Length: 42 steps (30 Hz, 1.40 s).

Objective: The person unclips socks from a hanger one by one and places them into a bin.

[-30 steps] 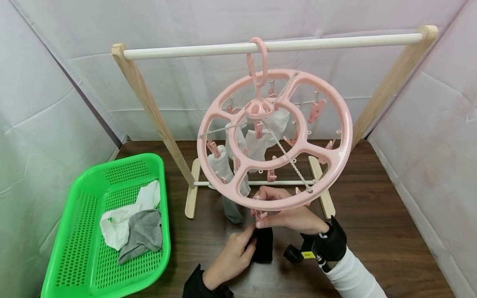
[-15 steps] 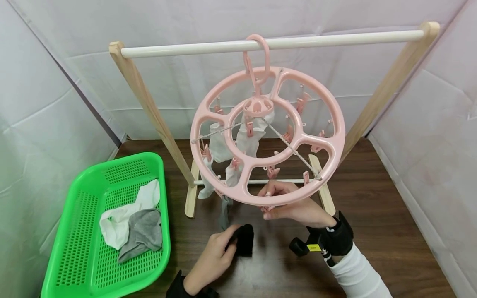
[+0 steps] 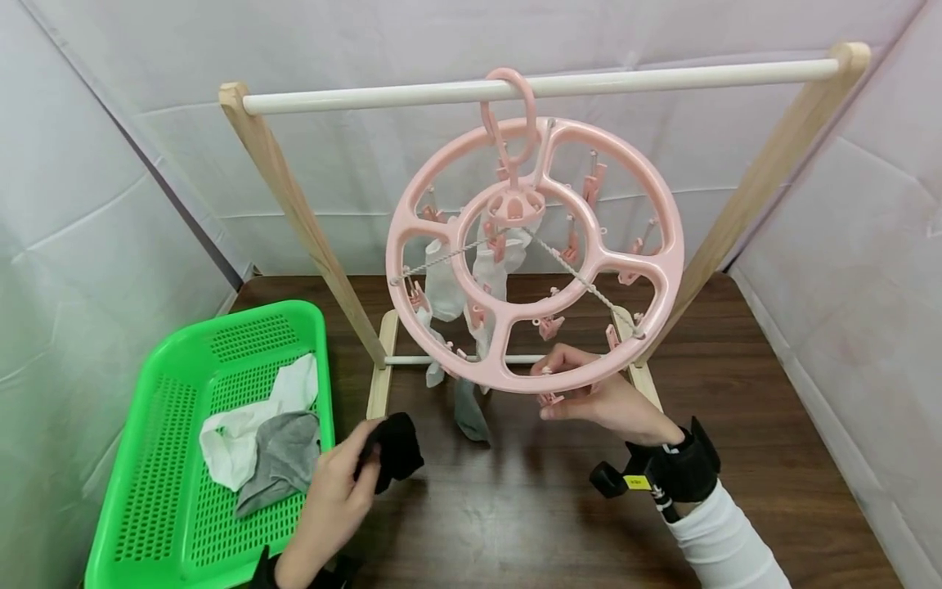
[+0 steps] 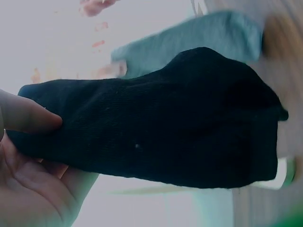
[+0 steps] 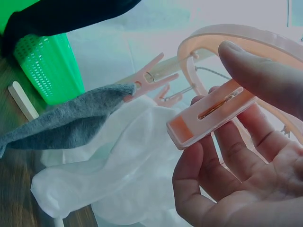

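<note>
My left hand (image 3: 331,495) pinches a black sock (image 3: 396,448) by one end between thumb and fingers, beside the green basket. Seen in the left wrist view, the black sock (image 4: 156,130) stretches out flat from the fingers. My right hand (image 3: 611,405) holds a pink clothespin (image 5: 210,113) under the front rim of the round pink clothes hanger (image 3: 673,262). Nothing shows between that clothespin's tips. From other pins hang a grey sock (image 5: 80,120) and several white socks (image 5: 94,175), left of my right hand.
The hanger hooks over a white bar (image 3: 684,79) of a wooden-legged rack (image 3: 294,204). At left, the green basket (image 3: 158,442) contains white cloth items (image 3: 228,450) and a grey one (image 3: 280,458). Dark wooden tabletop (image 3: 736,409) lies below, with white curtains around.
My left hand has carried the black sock leftward, away from the clothespin, to near the basket. The right hand has shifted slightly right and up, and the hanger has turned and swayed.
</note>
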{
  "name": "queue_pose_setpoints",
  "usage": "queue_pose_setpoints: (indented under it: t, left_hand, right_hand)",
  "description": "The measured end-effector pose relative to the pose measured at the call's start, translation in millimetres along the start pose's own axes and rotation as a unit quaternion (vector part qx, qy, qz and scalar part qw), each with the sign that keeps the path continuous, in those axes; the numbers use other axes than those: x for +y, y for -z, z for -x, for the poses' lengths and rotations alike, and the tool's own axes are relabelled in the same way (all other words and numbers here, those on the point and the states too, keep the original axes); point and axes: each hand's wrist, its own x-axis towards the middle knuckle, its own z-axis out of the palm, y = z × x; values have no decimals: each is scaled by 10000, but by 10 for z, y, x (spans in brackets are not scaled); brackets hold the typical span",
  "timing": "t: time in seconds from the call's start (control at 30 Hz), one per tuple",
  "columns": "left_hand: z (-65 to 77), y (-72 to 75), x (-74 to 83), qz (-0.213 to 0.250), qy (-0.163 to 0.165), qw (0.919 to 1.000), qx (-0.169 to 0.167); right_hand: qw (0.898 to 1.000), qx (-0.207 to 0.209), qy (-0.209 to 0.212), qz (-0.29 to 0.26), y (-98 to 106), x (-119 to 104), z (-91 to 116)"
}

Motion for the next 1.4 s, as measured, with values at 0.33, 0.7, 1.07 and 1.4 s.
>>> queue_pose_setpoints:
  t: [0.33,0.7,1.07,1.4]
  left_hand:
    - [15,576,-153,-989,252,9858,1329]
    - [75,1086,-248,-1524,1721,9523,2006]
    - [11,1347,-498,-1258,2241,9480,1879]
    - [-43,1159,-562,-883,1602,9774,1055]
  right_hand:
    - [9996,167,-135,-200,91,8,98]
    - [9991,270,-317,59,256,-37,206]
    - [9982,431,-405,48,369,-38,342]
    - [9975,553,-438,46,398,-23,387]
